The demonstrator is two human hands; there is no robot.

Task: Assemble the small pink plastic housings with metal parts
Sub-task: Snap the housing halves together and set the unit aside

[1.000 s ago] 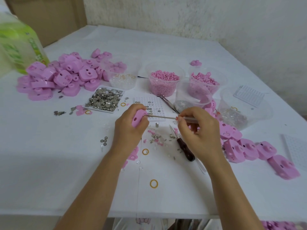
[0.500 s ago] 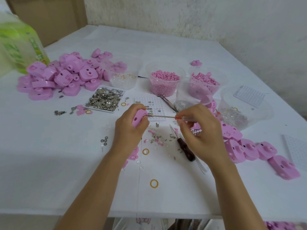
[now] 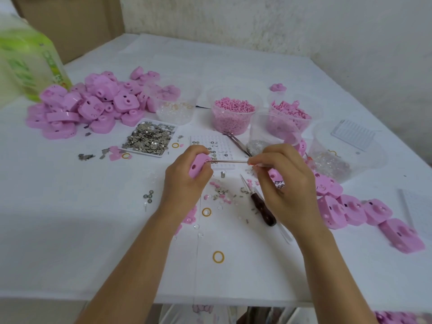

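Observation:
My left hand grips a small pink housing above the middle of the white table. My right hand pinches a thin metal screwdriver held level, its tip touching the housing's upper right side. A tray of small metal parts lies behind my left hand. A pile of pink housings sits at the back left. A row of housings lies to the right of my right hand.
Tubs of pink pieces and clear cups stand behind my hands. A white grid tray, tweezers, a dark-handled tool, yellow rings and loose bits lie around. A green bottle stands at the far left.
My right hand has shifted slightly, still holding the screwdriver against the housing. My left hand has barely moved.

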